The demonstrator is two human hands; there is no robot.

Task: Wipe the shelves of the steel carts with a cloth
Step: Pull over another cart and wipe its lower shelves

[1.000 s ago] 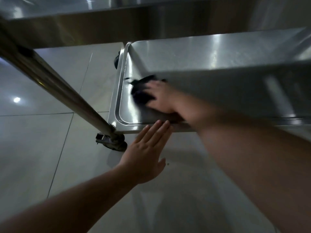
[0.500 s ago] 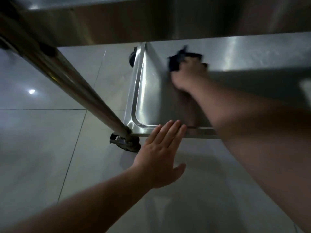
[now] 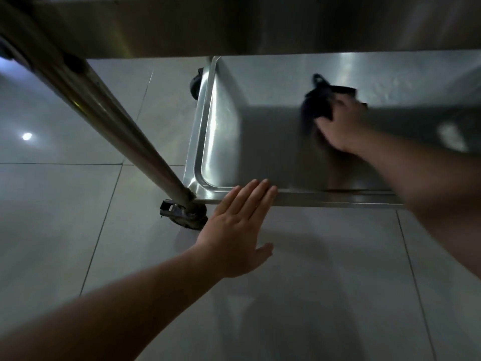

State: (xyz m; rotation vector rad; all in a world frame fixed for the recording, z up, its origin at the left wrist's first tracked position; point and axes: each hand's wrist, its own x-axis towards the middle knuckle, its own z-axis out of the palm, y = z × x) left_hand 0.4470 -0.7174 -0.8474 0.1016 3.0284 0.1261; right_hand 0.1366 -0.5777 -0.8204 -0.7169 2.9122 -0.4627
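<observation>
A: What is differing from half a second ago?
B: The right hand (image 3: 343,123) is now sitting farther right on the bottom shelf (image 3: 260,121) of the steel cart, well away from its left wall. Its fingers are curling over the dark cloth (image 3: 318,100), pressing it onto the steel.
A: And the left hand (image 3: 238,230)?
B: It is staying flat, fingers straight and together, tips touching the shelf's front rim beside the caster (image 3: 184,216).
A: Any writing?
B: None is readable.
</observation>
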